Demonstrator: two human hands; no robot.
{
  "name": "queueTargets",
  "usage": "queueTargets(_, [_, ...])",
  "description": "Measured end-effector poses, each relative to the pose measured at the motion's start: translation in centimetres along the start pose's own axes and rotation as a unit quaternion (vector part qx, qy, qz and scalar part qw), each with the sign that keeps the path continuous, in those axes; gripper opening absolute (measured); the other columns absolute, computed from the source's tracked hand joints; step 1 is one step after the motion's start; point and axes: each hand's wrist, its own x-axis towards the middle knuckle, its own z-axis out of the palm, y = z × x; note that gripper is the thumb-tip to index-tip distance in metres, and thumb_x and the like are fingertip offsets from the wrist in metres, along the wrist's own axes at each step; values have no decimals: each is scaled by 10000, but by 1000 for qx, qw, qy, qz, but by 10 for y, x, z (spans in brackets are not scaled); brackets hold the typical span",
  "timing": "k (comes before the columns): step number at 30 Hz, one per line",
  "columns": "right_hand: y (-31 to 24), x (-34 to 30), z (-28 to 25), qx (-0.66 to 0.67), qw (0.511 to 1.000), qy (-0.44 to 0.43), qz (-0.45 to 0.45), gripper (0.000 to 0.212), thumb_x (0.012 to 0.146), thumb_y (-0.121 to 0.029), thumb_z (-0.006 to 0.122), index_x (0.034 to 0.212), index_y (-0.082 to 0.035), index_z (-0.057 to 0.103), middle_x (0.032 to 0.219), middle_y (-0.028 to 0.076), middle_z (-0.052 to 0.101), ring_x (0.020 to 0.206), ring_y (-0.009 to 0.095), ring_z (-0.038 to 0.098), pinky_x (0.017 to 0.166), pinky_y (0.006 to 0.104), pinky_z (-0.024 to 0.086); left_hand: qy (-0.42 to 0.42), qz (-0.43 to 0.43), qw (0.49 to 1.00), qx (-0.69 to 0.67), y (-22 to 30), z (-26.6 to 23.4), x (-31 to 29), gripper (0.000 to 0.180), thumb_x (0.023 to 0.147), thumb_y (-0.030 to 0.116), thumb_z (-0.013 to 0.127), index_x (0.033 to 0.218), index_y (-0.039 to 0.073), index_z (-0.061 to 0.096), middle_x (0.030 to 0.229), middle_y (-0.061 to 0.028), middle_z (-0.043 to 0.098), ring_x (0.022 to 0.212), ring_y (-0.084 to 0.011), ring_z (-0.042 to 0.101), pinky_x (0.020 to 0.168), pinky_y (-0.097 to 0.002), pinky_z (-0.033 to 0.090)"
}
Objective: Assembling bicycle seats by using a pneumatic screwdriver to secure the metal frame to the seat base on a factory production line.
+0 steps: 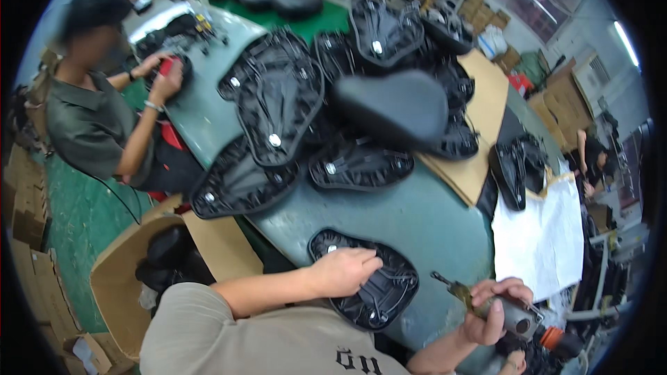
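We note a black saddle [386, 290] upturned at the edge of the table [445, 236], under our left hand [340, 273]; fingers curled, grip unclear to us. Our right hand [488, 312] grips a metallic tool [515, 318], right of the saddle.

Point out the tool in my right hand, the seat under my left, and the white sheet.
Tool [515, 315], head view: its grey body.
Seat [383, 293], head view: its black underside.
White sheet [538, 239], head view: about its middle.
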Motion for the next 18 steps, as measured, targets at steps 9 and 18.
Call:
queueTargets(9, [80,-22,-57,-97,982,93,130,327,864,106,608,1164,12,519,1013,170,597,642,192,627,607,322,565,226,-307,922,66,-3,-98,-160,258,879,83,771,1126,33,714,1032,-163,752,851,-282,750,781,-366,600])
queueTargets(18, [107,-11,-81,-111,972,126,164,300,885,46,648,1168,-7,562,959,144,630,635,200,626,578,307,537,470,-717,453,244,-79,-65,-508,439,910,129,740,1285,-45,593,1183,-220,704,1088,-312,674,1013,-407,503])
